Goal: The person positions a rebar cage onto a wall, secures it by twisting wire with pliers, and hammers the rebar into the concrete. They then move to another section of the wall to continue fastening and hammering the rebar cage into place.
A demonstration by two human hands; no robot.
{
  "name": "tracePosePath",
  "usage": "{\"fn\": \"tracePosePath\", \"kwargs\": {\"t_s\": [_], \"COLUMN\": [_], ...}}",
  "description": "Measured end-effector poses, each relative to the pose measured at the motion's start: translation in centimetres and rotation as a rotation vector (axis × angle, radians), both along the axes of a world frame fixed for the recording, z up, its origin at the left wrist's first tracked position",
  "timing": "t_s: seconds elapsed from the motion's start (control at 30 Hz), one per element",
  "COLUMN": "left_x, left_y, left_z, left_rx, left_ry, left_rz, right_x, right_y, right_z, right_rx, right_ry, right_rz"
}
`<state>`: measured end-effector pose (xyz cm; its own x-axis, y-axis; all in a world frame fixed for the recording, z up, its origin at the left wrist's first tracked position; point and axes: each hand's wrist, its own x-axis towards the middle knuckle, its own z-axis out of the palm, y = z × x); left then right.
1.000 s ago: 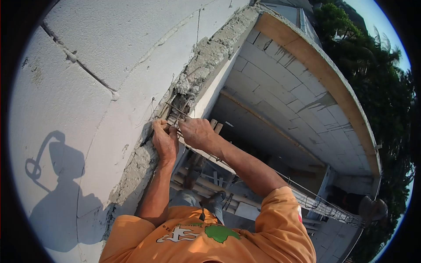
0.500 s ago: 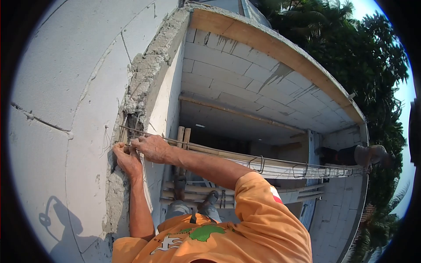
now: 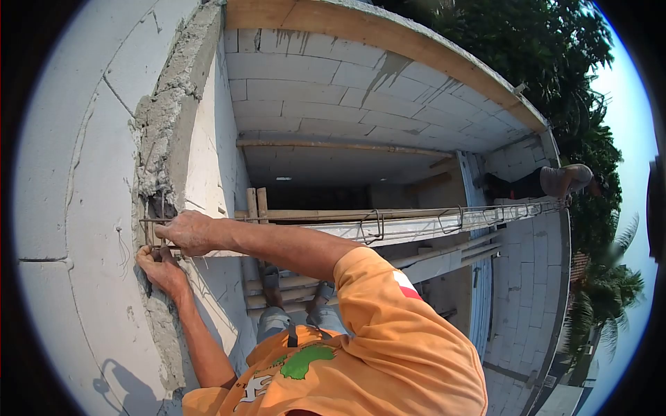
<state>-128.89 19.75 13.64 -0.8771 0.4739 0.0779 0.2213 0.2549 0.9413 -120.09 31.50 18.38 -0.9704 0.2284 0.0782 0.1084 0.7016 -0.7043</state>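
The right hand's fingers are curled tight over the top bar at the cage's near end. The left hand's fingers are bunched together just below, against the lower bars; whether they pinch a wire there cannot be told. Both hands meet at a rough pocket in the grey column, where the cage end touches the concrete. A thin wire hangs from the wall just beside it. From there the cage runs level across the opening to a co-worker at its far end. Below, the person's feet stand on poles. The step looks like seating and fixing the cage end in the pocket. The next move calls for holding the bars steady with one hand while the other works the tie, and for sure footing.
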Motion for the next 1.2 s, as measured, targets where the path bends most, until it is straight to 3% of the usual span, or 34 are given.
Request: {"fn": "tracePosePath", "kwargs": {"t_s": [0.07, 0.1, 0.13, 0.17, 0.23, 0.3, 0.37, 0.43, 0.5, 0.73, 0.8, 0.93, 1.0, 1.03, 1.1, 1.2], "left_x": [-1.0, -0.7, 0.0, 0.2, -1.8, -1.3, 0.2, -0.2, -0.1, -0.7, 0.0, 0.0, -0.4, -0.8, -1.4, 0.0], "left_y": [0.5, 0.5, 0.3, 0.1, -0.3, -0.4, 0.0, -0.1, -0.1, -0.6, -0.1, 0.0, -0.4, -0.6, -1.1, -0.4], "left_z": [0.2, 0.1, 0.3, 0.1, -2.8, -1.6, 1.7, 0.9, 0.9, -0.7, 0.8, 0.0, -0.6, -1.2, -2.1, -0.3], "left_rx": [0.476, 0.475, 0.270, 0.062, 0.185, -0.067, -0.179, -0.154, -0.175, 0.034, -0.110, -0.046, -0.031, -0.033, 0.345, -0.101], "left_ry": [-0.595, -0.587, -0.327, -0.067, -0.144, 0.128, 0.085, 0.103, 0.090, 0.102, 0.056, -0.008, 0.088, 0.086, -0.329, 0.204], "left_rz": [0.194, 0.199, 0.115, 0.032, 0.027, 0.044, 0.064, 0.060, 0.070, -0.026, 0.021, 0.039, 0.002, -0.004, 0.042, 0.037], "right_x": [-0.2, -0.6, -1.1, -1.2, -1.7, -1.7, -2.3, -2.4, -2.5, -1.7, -1.1, -0.4, -0.6, -0.5, -0.3, 0.2], "right_y": [-0.3, -0.8, -1.4, -1.7, -2.3, -2.7, -2.4, -2.2, -2.4, -3.8, -4.0, -4.5, -4.9, -4.8, -4.6, -4.6], "right_z": [-0.1, -0.5, -1.2, -1.4, -2.1, -2.0, -4.3, -4.5, -4.1, -4.3, -4.3, -4.0, -4.4, -4.0, -3.2, -2.2], "right_rx": [0.076, 0.024, -0.034, -0.042, -0.140, -0.227, -0.344, -0.377, -0.285, -0.019, -0.056, -0.148, 0.203, 0.202, 0.432, 0.388], "right_ry": [-0.094, -0.015, 0.062, 0.070, 0.019, 0.057, 0.113, 0.124, 0.023, 0.354, 0.100, -0.203, 0.040, 0.037, 0.220, 0.135], "right_rz": [0.009, -0.130, -0.261, -0.247, -0.421, -0.497, -0.581, -0.633, -0.584, -0.515, -0.545, -0.535, -0.515, -0.522, -0.458, -0.351]}}
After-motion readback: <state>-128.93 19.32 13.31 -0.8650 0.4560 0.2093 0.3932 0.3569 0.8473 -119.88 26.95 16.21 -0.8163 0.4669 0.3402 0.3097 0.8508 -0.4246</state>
